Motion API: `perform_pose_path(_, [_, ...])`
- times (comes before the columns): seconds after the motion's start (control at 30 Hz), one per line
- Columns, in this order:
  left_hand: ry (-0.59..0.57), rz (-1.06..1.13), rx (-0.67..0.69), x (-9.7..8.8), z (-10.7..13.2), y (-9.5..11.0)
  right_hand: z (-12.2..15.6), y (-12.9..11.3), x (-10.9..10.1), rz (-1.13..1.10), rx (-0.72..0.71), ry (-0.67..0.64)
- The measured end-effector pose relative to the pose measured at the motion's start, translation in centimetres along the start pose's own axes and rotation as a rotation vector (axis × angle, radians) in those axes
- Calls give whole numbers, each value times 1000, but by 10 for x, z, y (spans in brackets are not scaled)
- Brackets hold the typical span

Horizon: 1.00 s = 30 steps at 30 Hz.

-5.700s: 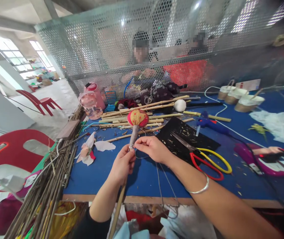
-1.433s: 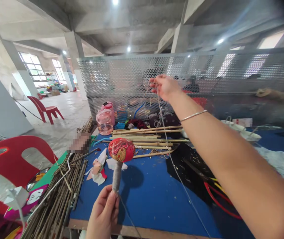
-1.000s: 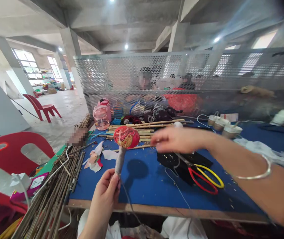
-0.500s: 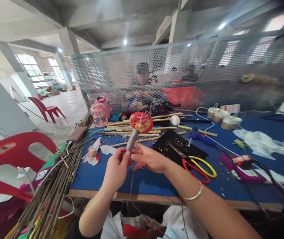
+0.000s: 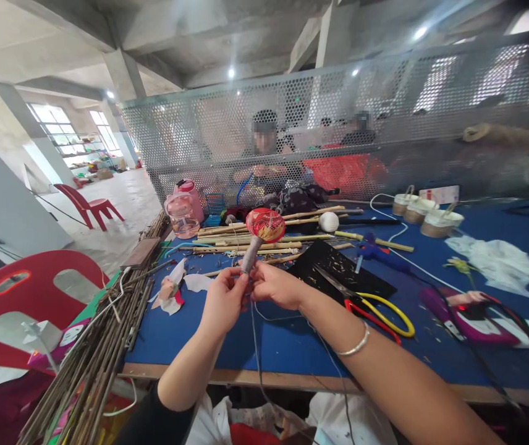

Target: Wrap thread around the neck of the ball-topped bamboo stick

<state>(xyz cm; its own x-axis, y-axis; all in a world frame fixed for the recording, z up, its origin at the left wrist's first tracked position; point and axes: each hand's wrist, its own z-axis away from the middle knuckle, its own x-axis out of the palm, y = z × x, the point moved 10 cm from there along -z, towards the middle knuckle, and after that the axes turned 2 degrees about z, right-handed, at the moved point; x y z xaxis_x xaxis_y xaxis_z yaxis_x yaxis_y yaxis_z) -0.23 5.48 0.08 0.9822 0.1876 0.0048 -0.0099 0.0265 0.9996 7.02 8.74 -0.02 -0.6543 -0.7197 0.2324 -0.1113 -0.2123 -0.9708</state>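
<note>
A small piece with a round red-and-gold patterned top point(image 5: 265, 225) and a grey cord-wrapped handle point(image 5: 250, 256) is held upright, leaning slightly right. My left hand point(image 5: 224, 299) pinches the handle's lower end between thumb and fingers. Close against the same end, my right hand point(image 5: 276, 285) has its fingers curled together; they seem to be on the grey cord point(image 5: 257, 352), though the fingertips are partly hidden. The cord hangs down past the table edge to my lap. Right of my hands, scissors point(image 5: 385, 309) with one yellow and one red handle lie partly on a black cloth point(image 5: 311, 267).
Bamboo sticks point(image 5: 264, 246) and a white ball point(image 5: 328, 221) lie behind my hands. A blue glue gun point(image 5: 382, 256) and several paper-wrapped cups point(image 5: 440, 222) are at right. Long thin sticks point(image 5: 102, 346) line the left edge. A perforated metal screen point(image 5: 199, 142) stands behind, a person beyond it.
My right hand has drawn in closer to the handle and its fingers have closed. The cord now loops out to the right beneath my hands. The view has shifted slightly.
</note>
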Motion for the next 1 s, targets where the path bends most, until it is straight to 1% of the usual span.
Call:
perform_pose_path(0.1, [29,-10,-19,-1,-7,-4,-4,9,-20,49,42,137])
perform_pose_path(0.17, [37,-31,-4,-1,-9,-7,-3,16,-26,1,88,168])
perform_pose_path(0.23, [43,-48,4,-1,-11,-10,-2,22,-20,-118,117,126])
perform_pose_path(0.3, [52,-62,11,-2,-11,-13,-1,26,-8,-219,140,33])
perform_pose_path(0.37, [63,-82,32,-4,-12,-14,1,30,3,-247,168,-42])
perform_pose_path(0.4, [66,-96,44,-4,-11,-13,2,32,5,-226,181,-49])
perform_pose_path(0.43, [70,-108,51,-5,-11,-13,2,33,3,-189,185,-23])
perform_pose_path(0.5, [79,-123,46,-7,-11,-15,3,35,-6,-92,207,61])
perform_pose_path(0.57, [96,-140,34,-11,-10,-16,6,34,-14,-3,231,117])
perform_pose_path(0.67, [111,-162,40,-15,-8,-16,9,24,-20,59,184,146])
perform_pose_path(0.8, [83,-193,79,-13,-6,-13,11,12,-27,19,68,215])
perform_pose_path(0.9, [79,-193,86,-11,-4,-13,10,11,-27,-64,41,204])
perform_pose_path(1.0, [89,-151,84,-12,-2,-9,10,12,-25,-76,31,177])
